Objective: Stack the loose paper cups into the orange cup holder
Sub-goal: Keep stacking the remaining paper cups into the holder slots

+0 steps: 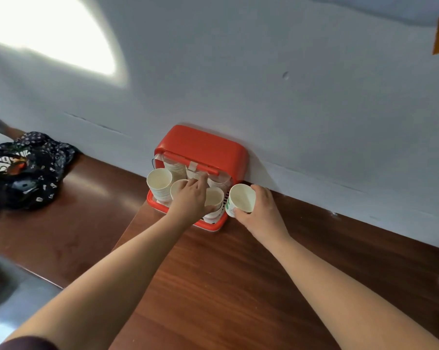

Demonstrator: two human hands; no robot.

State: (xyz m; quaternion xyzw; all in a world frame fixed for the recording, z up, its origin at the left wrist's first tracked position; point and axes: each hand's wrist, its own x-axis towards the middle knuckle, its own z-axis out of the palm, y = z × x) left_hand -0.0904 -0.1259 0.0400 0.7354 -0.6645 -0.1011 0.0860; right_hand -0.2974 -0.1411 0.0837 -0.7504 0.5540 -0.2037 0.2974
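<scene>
The orange cup holder (205,147) stands against the wall on the brown wooden table, its lid raised. Stacks of white paper cups fill it; one tall stack (160,184) rises at its left front. My left hand (190,198) reaches into the holder over the cups, its fingers stretched toward the back stacks and partly hiding two front cups. My right hand (260,210) grips a single white paper cup (241,200) with a green print, held just right of the holder's front corner, mouth up.
A dark patterned cloth bag (26,170) lies on the table (238,286) at the far left. The white wall runs right behind the holder. The table's left edge drops to a grey floor.
</scene>
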